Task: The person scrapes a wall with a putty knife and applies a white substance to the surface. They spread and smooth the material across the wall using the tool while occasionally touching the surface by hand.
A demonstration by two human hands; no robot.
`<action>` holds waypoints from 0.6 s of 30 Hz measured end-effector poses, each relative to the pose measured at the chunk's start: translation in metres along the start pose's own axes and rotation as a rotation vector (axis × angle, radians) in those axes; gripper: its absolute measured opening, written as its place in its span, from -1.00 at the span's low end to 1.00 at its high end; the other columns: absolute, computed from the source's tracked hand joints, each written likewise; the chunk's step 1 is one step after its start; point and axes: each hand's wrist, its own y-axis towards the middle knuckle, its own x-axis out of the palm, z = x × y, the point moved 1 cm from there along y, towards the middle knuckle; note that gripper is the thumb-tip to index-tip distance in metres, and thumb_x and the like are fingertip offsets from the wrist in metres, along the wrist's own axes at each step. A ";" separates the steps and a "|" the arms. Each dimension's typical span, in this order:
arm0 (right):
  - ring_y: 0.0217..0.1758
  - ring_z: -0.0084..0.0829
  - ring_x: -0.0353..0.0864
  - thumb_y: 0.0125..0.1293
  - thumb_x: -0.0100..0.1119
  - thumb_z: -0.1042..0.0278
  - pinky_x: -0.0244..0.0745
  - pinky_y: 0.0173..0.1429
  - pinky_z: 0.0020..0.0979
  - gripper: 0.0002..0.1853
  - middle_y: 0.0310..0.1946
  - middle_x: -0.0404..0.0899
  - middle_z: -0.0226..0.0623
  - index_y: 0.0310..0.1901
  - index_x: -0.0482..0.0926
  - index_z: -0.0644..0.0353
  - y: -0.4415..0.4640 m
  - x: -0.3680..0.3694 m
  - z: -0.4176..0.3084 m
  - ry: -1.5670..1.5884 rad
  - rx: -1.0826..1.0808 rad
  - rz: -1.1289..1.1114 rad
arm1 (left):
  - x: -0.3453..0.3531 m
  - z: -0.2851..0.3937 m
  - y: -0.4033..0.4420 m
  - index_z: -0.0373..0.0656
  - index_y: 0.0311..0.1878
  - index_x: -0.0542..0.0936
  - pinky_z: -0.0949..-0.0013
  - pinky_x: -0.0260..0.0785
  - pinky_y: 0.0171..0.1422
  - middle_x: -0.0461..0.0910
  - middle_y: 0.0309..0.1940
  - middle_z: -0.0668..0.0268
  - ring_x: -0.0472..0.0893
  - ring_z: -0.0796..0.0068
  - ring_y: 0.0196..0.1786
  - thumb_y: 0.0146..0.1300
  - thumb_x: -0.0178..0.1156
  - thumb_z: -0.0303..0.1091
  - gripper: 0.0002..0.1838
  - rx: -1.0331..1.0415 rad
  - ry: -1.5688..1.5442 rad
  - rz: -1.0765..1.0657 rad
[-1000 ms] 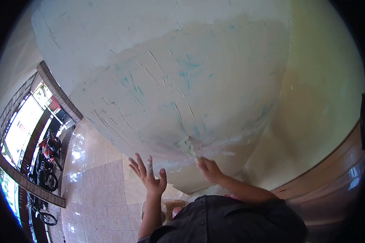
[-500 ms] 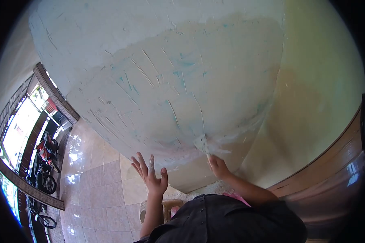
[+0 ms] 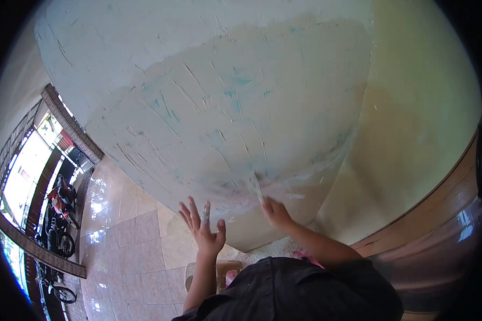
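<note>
A putty knife (image 3: 256,187) is gripped in my right hand (image 3: 276,213), its blade against the lower part of the wall (image 3: 305,107). Ridges of filler and bluish marks streak the wall above the blade, around a darker damp-looking patch. My left hand (image 3: 204,230) is raised near the wall's lower edge with its fingers spread. White residue coats one of its fingers, and nothing is in it.
A brown stool (image 3: 228,267) stands by my body at the bottom. Glossy floor tiles (image 3: 139,241) spread to the left, with motorcycles (image 3: 63,200) beyond an opening. A yellowish wall (image 3: 412,134) and a wooden surface (image 3: 428,214) lie to the right.
The putty knife and my right hand went right, then back left along the wall, with a fresh ridge of filler above. My left hand has shifted slightly right, its fingers still spread.
</note>
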 end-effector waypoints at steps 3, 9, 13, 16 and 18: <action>-0.52 -0.23 0.53 0.49 -0.12 -0.04 0.39 -0.34 -0.23 -0.59 -0.60 0.45 -0.22 -0.30 0.48 0.16 -0.046 0.004 0.050 0.069 0.041 -0.023 | -0.007 -0.013 -0.018 -0.13 0.37 0.36 -0.37 -0.38 0.50 0.01 0.50 -0.15 -0.19 -0.34 0.55 0.33 0.05 -0.11 -0.43 -0.063 0.031 -0.028; -0.57 -0.46 0.38 0.50 -0.13 -0.06 0.31 -0.42 -0.33 -0.55 -0.65 0.34 -0.34 -0.36 0.42 0.17 -0.004 -0.043 -0.038 0.200 -0.156 0.103 | -0.002 -0.008 -0.012 -0.08 0.35 0.42 -0.35 -0.39 0.51 0.02 0.50 -0.14 -0.18 -0.33 0.55 0.26 0.12 -0.17 -0.43 -0.074 -0.003 -0.007; -0.58 -0.53 0.33 0.51 -0.14 -0.04 0.28 -0.44 -0.38 -0.55 -0.65 0.32 -0.39 -0.38 0.41 0.18 0.039 -0.058 -0.053 0.259 -0.061 0.183 | -0.014 0.001 0.031 0.02 0.37 0.40 -0.36 -0.40 0.51 0.05 0.49 -0.13 -0.17 -0.32 0.55 0.29 0.12 -0.13 -0.44 0.086 0.031 0.013; -0.60 -0.56 0.32 0.51 -0.15 -0.04 0.27 -0.46 -0.40 -0.55 -0.66 0.33 -0.42 -0.38 0.42 0.17 0.018 -0.044 0.021 0.132 0.007 0.074 | -0.031 0.002 0.062 0.03 0.36 0.41 -0.35 -0.38 0.51 0.06 0.49 -0.11 -0.16 -0.31 0.55 0.32 0.08 -0.06 -0.44 0.203 0.131 0.075; -0.59 -0.59 0.33 0.51 -0.14 -0.04 0.29 -0.45 -0.40 -0.56 -0.65 0.33 -0.44 -0.37 0.43 0.17 -0.019 -0.030 0.060 0.268 0.059 0.014 | -0.042 0.002 0.077 0.05 0.36 0.41 -0.35 -0.38 0.52 0.06 0.50 -0.09 -0.16 -0.31 0.55 0.33 0.07 -0.05 -0.45 0.231 0.169 0.078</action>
